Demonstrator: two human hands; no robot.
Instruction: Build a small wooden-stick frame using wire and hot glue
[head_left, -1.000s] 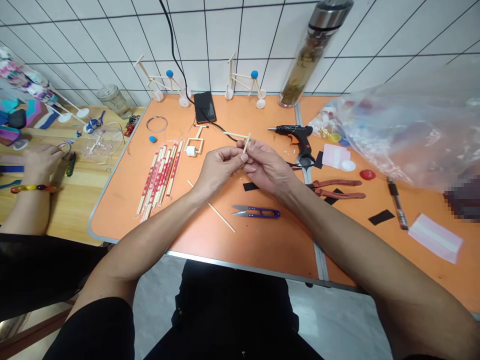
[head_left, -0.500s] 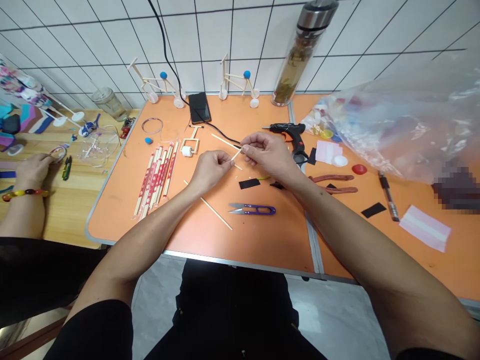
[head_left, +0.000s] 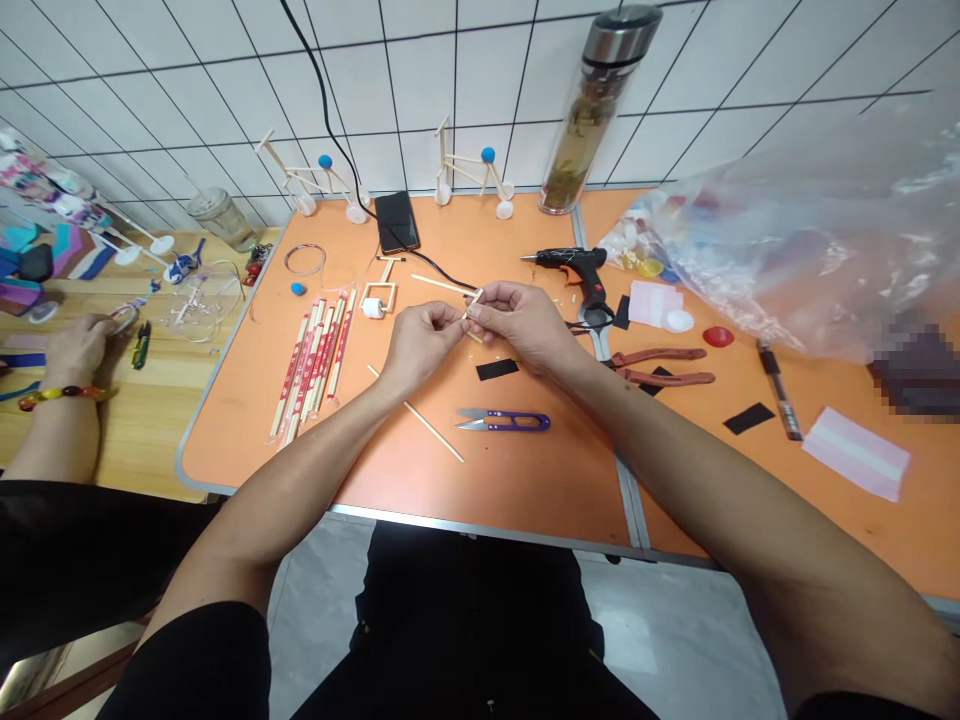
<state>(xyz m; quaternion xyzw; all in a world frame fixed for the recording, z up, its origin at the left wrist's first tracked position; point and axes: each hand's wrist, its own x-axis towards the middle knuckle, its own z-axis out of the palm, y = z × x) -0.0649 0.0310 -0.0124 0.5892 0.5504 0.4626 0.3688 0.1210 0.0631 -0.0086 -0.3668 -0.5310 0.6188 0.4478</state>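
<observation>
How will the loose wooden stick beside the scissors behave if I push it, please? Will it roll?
It looks round and thin, so the wooden stick would probably roll a little on the smooth orange table. It seems light and stiff, so a small push should move it easily. Being so slender, it might snap if bent hard.

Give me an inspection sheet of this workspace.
Surface: orange table, black scraps lying on it.
Job's things: thin wooden stick, small stick frame with white roller, paper-wrapped sticks.
Clutter: glue gun, snips, pliers, plastic bag.
Hands: left hand and right hand both pinch the stick.
Cables: black cable runs down the wall, past the phone.
Surroundings: tiled wall, stick bicycle model, co-worker's hand at a wooden table.
</observation>
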